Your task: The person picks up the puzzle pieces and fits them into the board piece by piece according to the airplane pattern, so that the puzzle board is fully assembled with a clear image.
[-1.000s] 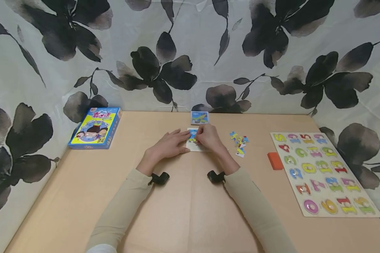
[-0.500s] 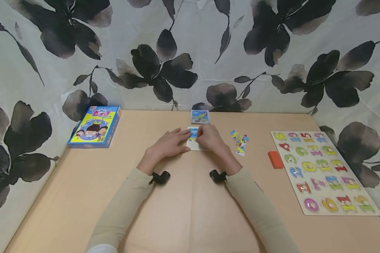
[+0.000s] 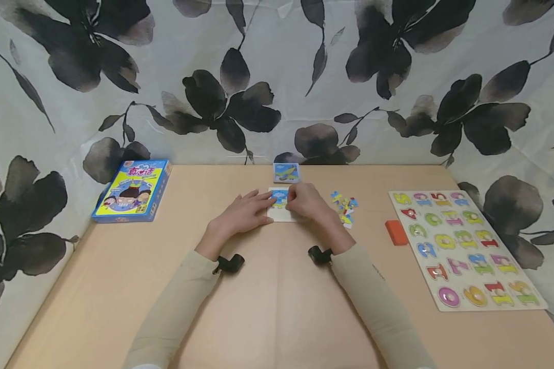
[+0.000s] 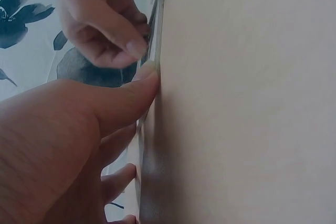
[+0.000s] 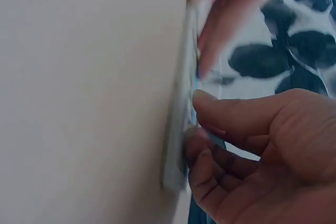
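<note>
On the table, the unclenched left hand touches the puzzle; the right hand, grip unclear, seems mid-placement, needing alignment next.

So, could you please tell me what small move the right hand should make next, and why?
Probably press lightly on the puzzle board: the right hand curls over its right side, the left hand rests at its left, able to steady it, and loose pieces lie nearby, unplaced.
</note>
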`<action>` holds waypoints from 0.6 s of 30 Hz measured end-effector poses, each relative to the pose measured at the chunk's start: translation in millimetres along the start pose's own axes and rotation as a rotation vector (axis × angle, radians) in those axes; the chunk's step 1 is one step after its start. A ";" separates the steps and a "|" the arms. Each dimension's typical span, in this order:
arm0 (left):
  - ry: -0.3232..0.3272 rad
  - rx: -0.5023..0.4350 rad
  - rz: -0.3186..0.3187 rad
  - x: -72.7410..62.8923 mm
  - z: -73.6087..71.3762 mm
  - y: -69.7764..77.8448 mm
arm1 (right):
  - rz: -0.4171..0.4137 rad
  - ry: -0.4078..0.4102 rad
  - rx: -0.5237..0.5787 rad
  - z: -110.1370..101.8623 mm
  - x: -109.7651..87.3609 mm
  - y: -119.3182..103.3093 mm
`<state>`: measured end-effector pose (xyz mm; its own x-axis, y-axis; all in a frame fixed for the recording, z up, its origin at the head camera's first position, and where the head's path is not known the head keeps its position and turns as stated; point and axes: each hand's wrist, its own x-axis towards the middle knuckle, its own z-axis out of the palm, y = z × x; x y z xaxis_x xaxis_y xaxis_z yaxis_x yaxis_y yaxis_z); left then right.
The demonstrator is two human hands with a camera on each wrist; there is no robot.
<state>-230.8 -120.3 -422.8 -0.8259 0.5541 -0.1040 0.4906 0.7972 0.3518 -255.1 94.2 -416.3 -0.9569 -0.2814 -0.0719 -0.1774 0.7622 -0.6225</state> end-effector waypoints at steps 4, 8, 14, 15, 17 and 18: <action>0.001 0.003 -0.004 -1.8 0.4 1.0 | -0.003 0.007 0.039 -16.7 -3.8 12.7; -0.001 0.000 -0.009 -3.0 1.3 2.4 | 0.020 0.035 0.054 -35.2 -11.9 28.0; -0.008 0.005 -0.006 -4.7 1.8 3.0 | 0.042 0.098 -0.013 -59.4 -22.9 55.1; -0.007 0.009 -0.004 -4.5 1.4 2.9 | 0.053 0.102 -0.022 -62.6 -23.7 59.0; -0.003 0.013 0.000 -3.8 0.0 2.3 | 0.077 0.086 -0.053 -67.2 -24.3 66.3; -0.002 0.015 0.002 -3.3 -0.8 1.9 | 0.093 0.067 -0.072 -68.9 -24.5 69.1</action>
<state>-227.3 -120.8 -421.0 -0.8241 0.5566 -0.1051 0.4966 0.7993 0.3385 -259.8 194.0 -403.8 -0.9829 -0.1693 -0.0728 -0.1006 0.8238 -0.5579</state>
